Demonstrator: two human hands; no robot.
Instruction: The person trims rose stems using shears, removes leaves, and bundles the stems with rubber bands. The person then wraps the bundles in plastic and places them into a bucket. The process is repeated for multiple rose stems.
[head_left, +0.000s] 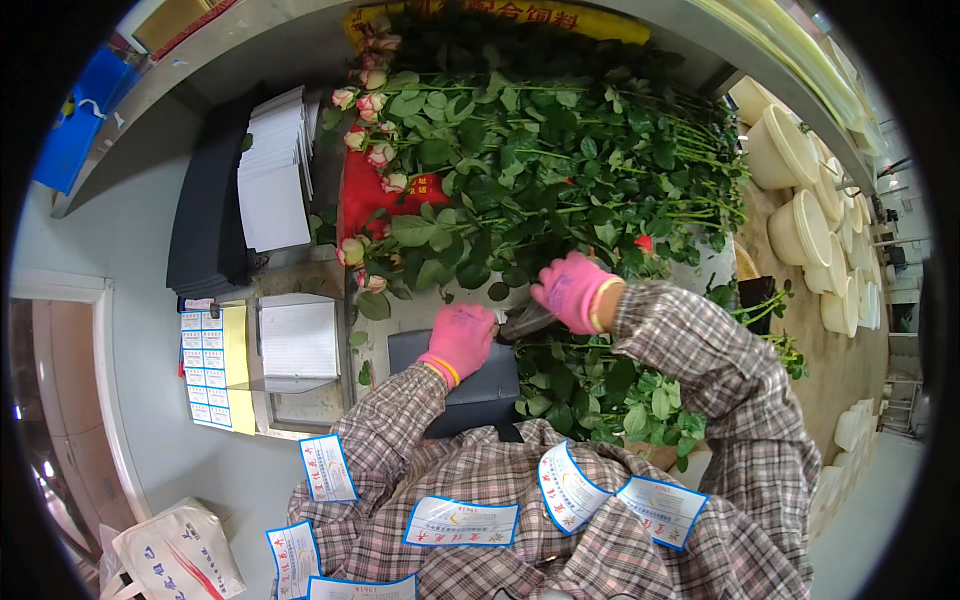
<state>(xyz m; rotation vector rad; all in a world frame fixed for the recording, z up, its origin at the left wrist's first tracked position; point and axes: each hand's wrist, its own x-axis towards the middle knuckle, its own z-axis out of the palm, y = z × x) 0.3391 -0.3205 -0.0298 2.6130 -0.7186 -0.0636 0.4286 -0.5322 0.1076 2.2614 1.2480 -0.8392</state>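
Note:
My left hand (460, 341), in a pink glove, has its fingers curled at the edge of a dark wrapping sheet (450, 367) lying on the bench close to my body. My right hand (574, 291), also gloved in pink, is curled at a dark, crumpled piece of wrap or plastic (529, 321) between the hands; how firmly either hand grips is hidden. Beyond them lie many rose stems with leaves (540, 165), their pink and cream blooms (371, 105) at the left. More leafy stems (615, 382) lie below my right hand.
Black sheets (210, 202) and white cards (277, 180) are stacked at the left, near a white pad (298, 337) and a sheet of labels (206, 367). A shelf edge (705, 37) crosses above. Cream buckets (799, 225) stand at the right. A cloth bag (176, 555) is at lower left.

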